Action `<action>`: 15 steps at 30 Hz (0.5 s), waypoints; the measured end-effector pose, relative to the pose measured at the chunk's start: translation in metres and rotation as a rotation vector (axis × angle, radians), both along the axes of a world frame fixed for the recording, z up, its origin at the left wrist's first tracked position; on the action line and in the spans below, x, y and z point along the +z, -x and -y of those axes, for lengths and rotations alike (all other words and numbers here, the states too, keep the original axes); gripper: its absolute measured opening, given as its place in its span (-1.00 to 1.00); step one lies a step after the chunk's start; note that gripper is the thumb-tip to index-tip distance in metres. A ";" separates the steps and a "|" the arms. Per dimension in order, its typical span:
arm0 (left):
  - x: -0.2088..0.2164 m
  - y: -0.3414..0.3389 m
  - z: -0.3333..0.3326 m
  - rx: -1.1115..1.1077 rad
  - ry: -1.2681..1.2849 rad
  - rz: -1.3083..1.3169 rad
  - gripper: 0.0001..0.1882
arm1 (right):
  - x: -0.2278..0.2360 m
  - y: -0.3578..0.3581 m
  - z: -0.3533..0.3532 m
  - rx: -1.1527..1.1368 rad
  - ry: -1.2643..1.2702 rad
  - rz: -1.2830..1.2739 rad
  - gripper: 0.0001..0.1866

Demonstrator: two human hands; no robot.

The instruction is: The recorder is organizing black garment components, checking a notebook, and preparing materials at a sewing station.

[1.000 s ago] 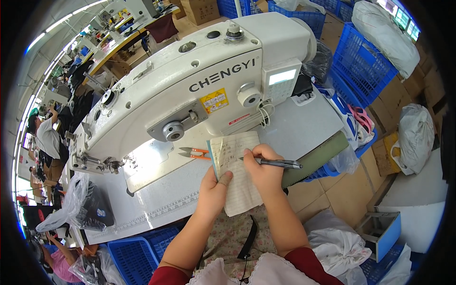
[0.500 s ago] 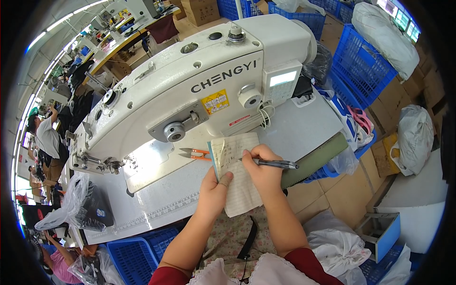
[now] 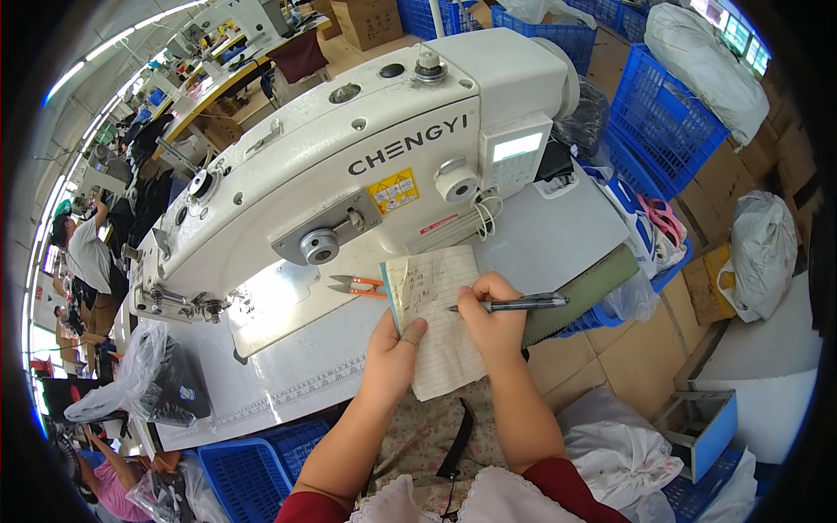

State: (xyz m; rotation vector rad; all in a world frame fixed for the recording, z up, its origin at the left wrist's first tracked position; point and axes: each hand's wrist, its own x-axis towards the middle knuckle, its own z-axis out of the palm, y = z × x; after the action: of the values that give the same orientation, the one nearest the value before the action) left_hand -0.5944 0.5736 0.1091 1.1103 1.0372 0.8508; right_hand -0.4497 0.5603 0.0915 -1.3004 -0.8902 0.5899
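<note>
The right hand (image 3: 493, 321) is holding a pen (image 3: 532, 302) between thumb and fingers, with the tip pointing at a notebook (image 3: 446, 353); I cannot tell if the tip is touching the paper. The left hand (image 3: 391, 353) is gripping the left side of this notebook, its thumb lying over the page. The notebook is being held in front of the sewing machine (image 3: 288, 187), and its lower end is reaching past the front edge of the bench (image 3: 253, 375) — above a flowered cloth (image 3: 414, 444). Handwriting is showing on the upper part of the page.

Just left of the notebook, small scissors (image 3: 370, 281) with orange handles are lying. Behind them the white machine is standing across the bench, its little screen (image 3: 517, 147) glowing. To the right, a green strip (image 3: 602, 283) is lying along the edge. At the left end, a clear plastic bag (image 3: 139, 370) is sitting — beside or around something dark. Below, a blue basket (image 3: 240, 471) is standing.
</note>
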 end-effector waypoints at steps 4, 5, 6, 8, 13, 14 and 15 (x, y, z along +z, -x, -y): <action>0.000 0.001 -0.001 -0.002 -0.011 -0.004 -0.64 | 0.008 0.005 -0.003 -0.007 -0.005 0.170 -0.80; -0.001 0.001 -0.001 -0.003 -0.013 -0.001 -0.64 | 0.009 0.006 -0.003 -0.007 0.019 0.175 -0.81; -0.001 0.001 -0.001 -0.005 -0.014 0.004 -0.64 | 0.010 0.006 -0.003 -0.008 0.043 0.182 -0.81; 0.001 0.000 0.000 -0.005 -0.029 -0.002 -0.67 | 0.006 0.006 -0.004 -0.008 0.028 0.172 -0.81; 0.001 0.000 -0.001 0.000 -0.037 -0.016 -0.69 | 0.007 0.007 -0.004 -0.008 0.033 0.158 -0.81; 0.001 0.000 -0.001 -0.012 -0.031 -0.016 -0.67 | 0.008 0.007 -0.004 -0.009 0.033 0.160 -0.80; 0.001 0.001 -0.001 -0.024 -0.025 -0.015 -0.64 | 0.008 0.007 -0.004 -0.010 0.033 0.161 -0.80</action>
State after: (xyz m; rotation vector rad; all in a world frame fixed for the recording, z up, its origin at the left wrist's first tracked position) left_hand -0.5950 0.5750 0.1098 1.1496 1.0263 0.8394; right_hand -0.4567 0.5644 0.0995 -1.3959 -1.0090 0.4981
